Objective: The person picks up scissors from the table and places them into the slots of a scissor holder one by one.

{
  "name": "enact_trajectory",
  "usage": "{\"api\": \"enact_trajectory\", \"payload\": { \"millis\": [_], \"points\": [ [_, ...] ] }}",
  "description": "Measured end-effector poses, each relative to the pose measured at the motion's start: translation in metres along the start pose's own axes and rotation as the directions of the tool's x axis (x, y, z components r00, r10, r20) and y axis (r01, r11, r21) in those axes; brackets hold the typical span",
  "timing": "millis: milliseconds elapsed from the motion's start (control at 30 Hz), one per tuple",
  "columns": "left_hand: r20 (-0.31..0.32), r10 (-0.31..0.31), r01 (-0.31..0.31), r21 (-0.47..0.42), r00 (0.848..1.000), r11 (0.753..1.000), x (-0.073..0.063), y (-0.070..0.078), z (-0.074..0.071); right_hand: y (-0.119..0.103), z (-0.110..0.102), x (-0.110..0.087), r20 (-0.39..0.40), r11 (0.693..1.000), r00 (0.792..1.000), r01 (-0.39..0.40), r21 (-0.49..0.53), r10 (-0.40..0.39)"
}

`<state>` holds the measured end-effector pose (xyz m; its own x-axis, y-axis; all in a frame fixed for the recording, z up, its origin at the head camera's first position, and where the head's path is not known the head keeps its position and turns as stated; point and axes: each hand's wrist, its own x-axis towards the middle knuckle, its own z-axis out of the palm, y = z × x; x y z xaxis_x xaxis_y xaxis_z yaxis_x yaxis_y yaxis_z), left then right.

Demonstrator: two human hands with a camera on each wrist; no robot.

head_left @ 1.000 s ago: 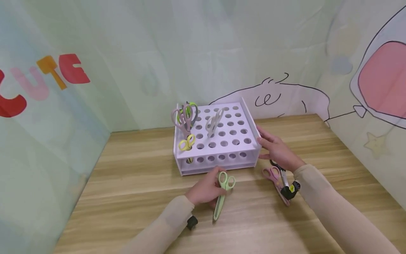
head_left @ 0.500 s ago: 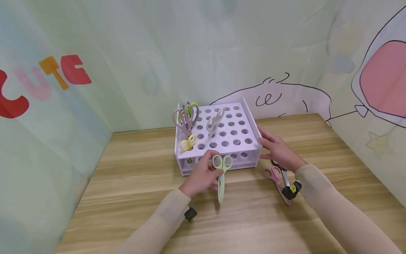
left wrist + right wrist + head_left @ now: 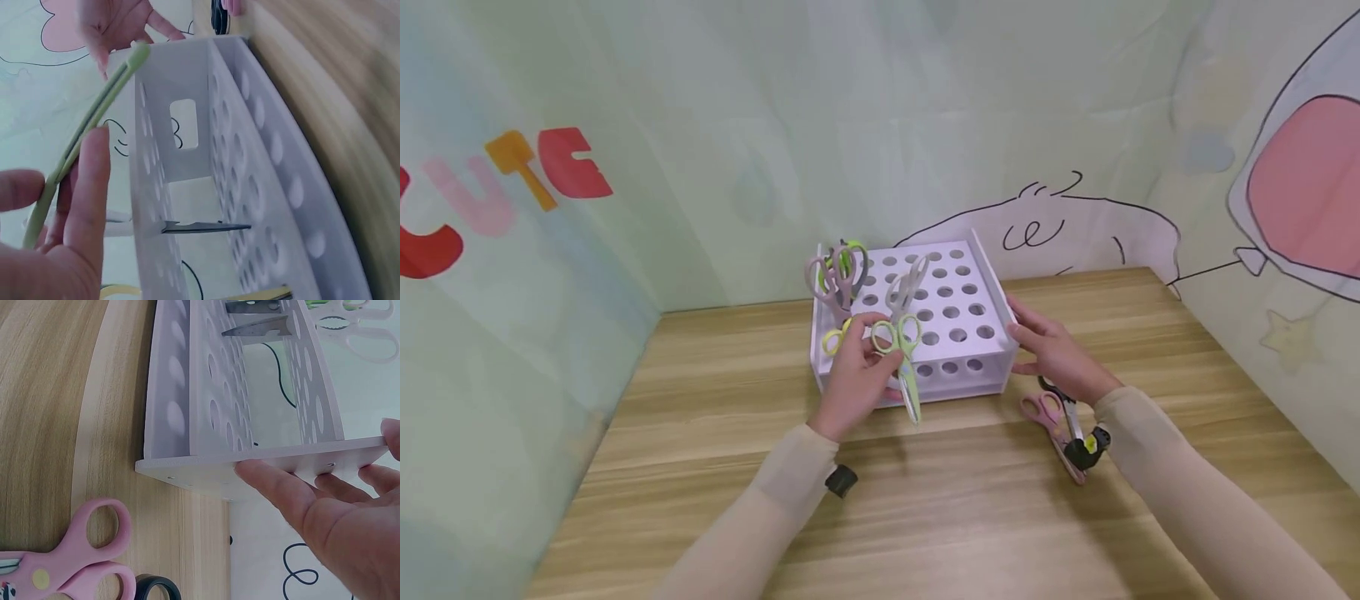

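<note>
My left hand (image 3: 852, 379) pinches a pair of light green scissors (image 3: 908, 385) between thumb and fingers. Handle loops up, blades angled down, they are held before the front edge of the white rack (image 3: 955, 390). In the left wrist view the green scissors (image 3: 103, 103) appear edge-on beside the rack's upper perforated panel. My right hand (image 3: 1066, 358) rests on the rack's right side. In the right wrist view its extended fingers (image 3: 275, 487) press the outer face of the side panel, thumb near the top edge.
Lavender scissors (image 3: 842, 313), green-and-grey scissors (image 3: 860, 248), yellow scissors (image 3: 827, 342) and white scissors (image 3: 910, 287) stand in rack holes. Pink scissors (image 3: 1043, 408) and black-handled scissors (image 3: 1072, 422) lie on the wooden table right of the rack. A printed curtain hangs behind.
My left hand has lifted the green scissors from near the table and carried them up and left to the rack's front edge. My right hand has stayed at the rack's side.
</note>
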<state>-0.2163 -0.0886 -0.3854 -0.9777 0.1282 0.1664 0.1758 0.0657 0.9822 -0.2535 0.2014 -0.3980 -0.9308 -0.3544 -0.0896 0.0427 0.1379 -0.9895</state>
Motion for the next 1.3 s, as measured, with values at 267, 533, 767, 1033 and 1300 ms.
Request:
{"api": "enact_trajectory", "payload": {
  "millis": [267,533,767,1033,1300],
  "points": [
    [-0.135,0.116,-0.109,0.057,0.984,0.992,0.009,0.011,-0.004,0.0,0.0,0.0,0.004,1.0,1.0,0.003,-0.009,-0.003],
    [-0.243,0.28,-0.244,0.169,0.929,0.955,0.02,0.019,-0.009,-0.001,0.002,0.001,0.003,1.0,1.0,-0.001,-0.009,0.001],
    [-0.245,0.352,-0.277,0.293,0.903,0.915,0.028,0.015,-0.012,0.002,0.001,0.004,-0.013,1.0,1.0,0.004,0.023,-0.004],
    [-0.224,0.378,-0.29,0.344,0.898,0.893,0.029,0.008,-0.01,0.005,0.002,0.003,-0.011,1.0,1.0,0.0,0.01,0.0],
    [-0.189,0.38,-0.28,0.408,0.905,0.869,0.032,0.001,-0.004,0.003,0.002,0.003,-0.018,1.0,1.0,0.005,0.002,-0.005]
  ]
}}
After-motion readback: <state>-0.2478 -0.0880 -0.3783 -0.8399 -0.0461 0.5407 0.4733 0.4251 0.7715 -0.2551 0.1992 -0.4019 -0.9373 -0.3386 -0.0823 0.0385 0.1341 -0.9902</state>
